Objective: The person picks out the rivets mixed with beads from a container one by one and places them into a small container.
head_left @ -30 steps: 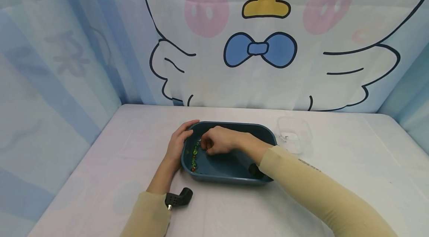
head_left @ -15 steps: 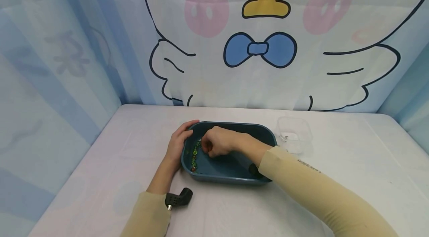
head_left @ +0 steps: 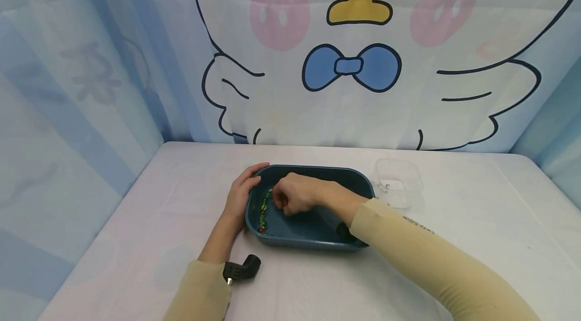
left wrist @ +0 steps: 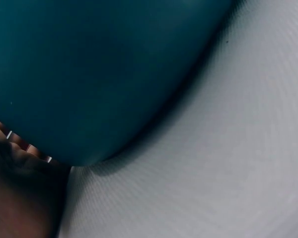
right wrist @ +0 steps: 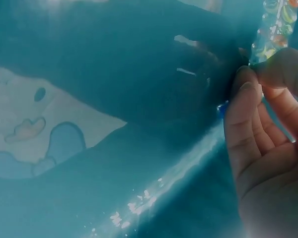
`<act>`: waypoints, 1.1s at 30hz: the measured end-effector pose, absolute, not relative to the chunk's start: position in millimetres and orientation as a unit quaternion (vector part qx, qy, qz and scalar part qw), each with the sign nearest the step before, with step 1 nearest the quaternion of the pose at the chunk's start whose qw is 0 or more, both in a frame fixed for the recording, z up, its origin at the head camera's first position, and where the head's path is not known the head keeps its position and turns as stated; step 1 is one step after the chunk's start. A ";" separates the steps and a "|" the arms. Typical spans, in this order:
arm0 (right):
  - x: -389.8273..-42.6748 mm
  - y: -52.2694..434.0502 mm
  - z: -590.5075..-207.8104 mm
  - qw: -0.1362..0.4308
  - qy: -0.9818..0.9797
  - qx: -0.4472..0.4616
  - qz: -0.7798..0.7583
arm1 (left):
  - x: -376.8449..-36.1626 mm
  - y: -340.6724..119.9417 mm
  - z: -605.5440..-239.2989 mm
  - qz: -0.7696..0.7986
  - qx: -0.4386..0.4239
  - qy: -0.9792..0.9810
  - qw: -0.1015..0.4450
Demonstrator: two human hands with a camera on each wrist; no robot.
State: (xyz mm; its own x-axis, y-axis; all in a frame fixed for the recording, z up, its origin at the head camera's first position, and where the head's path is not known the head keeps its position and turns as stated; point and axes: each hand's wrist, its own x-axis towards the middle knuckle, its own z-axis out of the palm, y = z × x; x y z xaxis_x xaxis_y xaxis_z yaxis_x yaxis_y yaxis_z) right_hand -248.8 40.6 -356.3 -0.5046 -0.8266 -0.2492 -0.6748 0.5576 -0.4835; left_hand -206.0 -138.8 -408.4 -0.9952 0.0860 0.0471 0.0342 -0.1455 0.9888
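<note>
A dark blue-green basin (head_left: 313,246) stands on the table. My left hand (head_left: 239,194) holds its left end, with the thumb at the rim; in the left wrist view the fingers (left wrist: 32,151) show beyond the basin wall. Inside the basin, my right hand (head_left: 297,194) is curled at the left end. The right wrist view has its thumb and forefinger tips together beside a row of clear glass marbles (right wrist: 277,27) with coloured swirls. What lies between the tips is mostly hidden. A small blue piece (right wrist: 221,109) shows beside the fingers. The marble row (head_left: 263,215) lines the basin's left wall.
A clear plastic box (head_left: 399,180) stands right of the basin, with small shiny bits in it. A black wrist camera (head_left: 245,266) juts from the left sleeve. The glossy basin surface mirrors the cartoon curtain (head_left: 349,109), which hangs behind the table.
The right hand has shifted slightly down at the same spot in the basin, its fingers a little more curled. Left hand, basin and marble row look unmoved.
</note>
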 end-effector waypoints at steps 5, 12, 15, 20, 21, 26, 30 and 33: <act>-250.1 42.2 -356.7 0.242 0.845 -0.437 -0.189 | -205.7 -139.3 -408.3 0.755 0.044 0.654 0.018; -254.0 45.2 -357.7 0.251 0.830 -0.446 -0.221 | -205.7 -139.2 -407.7 0.756 0.044 0.653 0.017; -254.7 46.3 -357.0 0.247 0.824 -0.453 -0.234 | -205.7 -139.1 -407.5 0.756 0.044 0.653 0.018; -254.8 48.4 -353.3 0.246 0.820 -0.450 -0.253 | -205.4 -139.0 -407.4 0.754 0.042 0.656 0.019; -254.8 48.7 -352.4 0.246 0.820 -0.449 -0.256 | -205.4 -138.9 -407.4 0.753 0.041 0.656 0.019; -253.8 49.8 -345.9 0.239 0.818 -0.446 -0.274 | -205.8 -138.8 -408.1 0.747 0.038 0.664 0.018; -254.2 52.3 -341.2 0.221 0.818 -0.443 -0.294 | -205.8 -139.2 -408.0 0.739 0.036 0.672 0.019; -255.4 54.8 -338.4 0.204 0.816 -0.440 -0.314 | -206.3 -139.4 -407.8 0.736 0.036 0.676 0.016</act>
